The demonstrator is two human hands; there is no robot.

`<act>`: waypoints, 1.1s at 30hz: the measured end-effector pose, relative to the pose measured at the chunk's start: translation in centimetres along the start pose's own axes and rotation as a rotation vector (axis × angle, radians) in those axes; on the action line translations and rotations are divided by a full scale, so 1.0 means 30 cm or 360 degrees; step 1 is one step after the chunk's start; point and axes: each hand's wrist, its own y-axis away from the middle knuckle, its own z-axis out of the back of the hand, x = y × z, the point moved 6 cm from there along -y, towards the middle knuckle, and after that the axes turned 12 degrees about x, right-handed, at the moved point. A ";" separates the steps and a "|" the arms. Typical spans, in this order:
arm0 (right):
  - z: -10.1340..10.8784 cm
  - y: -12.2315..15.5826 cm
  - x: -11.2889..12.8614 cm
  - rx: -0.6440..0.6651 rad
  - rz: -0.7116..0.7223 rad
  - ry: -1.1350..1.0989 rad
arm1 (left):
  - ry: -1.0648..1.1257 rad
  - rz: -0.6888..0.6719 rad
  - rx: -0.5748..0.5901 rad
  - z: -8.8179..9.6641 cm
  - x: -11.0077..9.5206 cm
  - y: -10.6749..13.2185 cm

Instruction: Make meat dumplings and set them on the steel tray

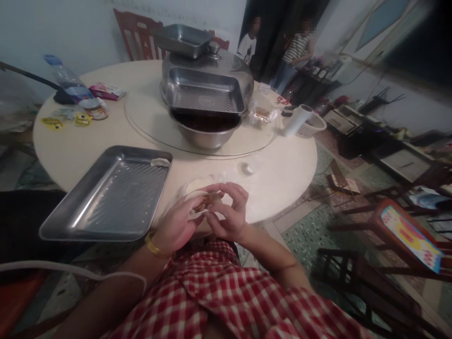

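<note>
Between my hands is a round dumpling wrapper (195,196) with brown filling (202,205) on it, held above the table's near edge. My left hand (178,223) supports it from the left, thumb along the filling. From the other side my right hand (228,212) pinches its edge with bent fingers. A stack of pale wrappers (197,182) on a plastic bag lies just behind my hands, partly hidden by them. To the left, a metal tray (120,197) holds one folded dumpling (160,162) at its far right corner. A steel bowl (206,136) of dark filling stands farther back.
On the glass turntable (141,113), a second tray (205,89) rests over the bowl, before a large lidded pan (229,66) topped by another tray (183,40). A bottle (67,77) stands left; a basket (310,125) sits right. Two people stand beyond. A stool (406,230) is at right.
</note>
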 end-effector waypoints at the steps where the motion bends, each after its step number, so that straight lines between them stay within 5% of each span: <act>1: 0.001 -0.005 -0.002 0.0019 -0.0056 -0.0037 | -0.0016 0.0005 0.0019 -0.002 0.000 0.000; 17: 0.003 -0.030 -0.046 -0.0037 -0.0455 -0.0307 | -0.0241 -0.0045 0.0305 -0.028 -0.011 -0.001; 26: 0.000 -0.038 -0.041 -0.0079 -0.0442 -0.0172 | -0.0347 -0.0030 0.0308 -0.030 0.000 -0.001; 33: -0.017 -0.035 -0.051 -0.0057 -0.0517 -0.0157 | -0.0408 -0.0225 0.0417 -0.025 -0.001 0.003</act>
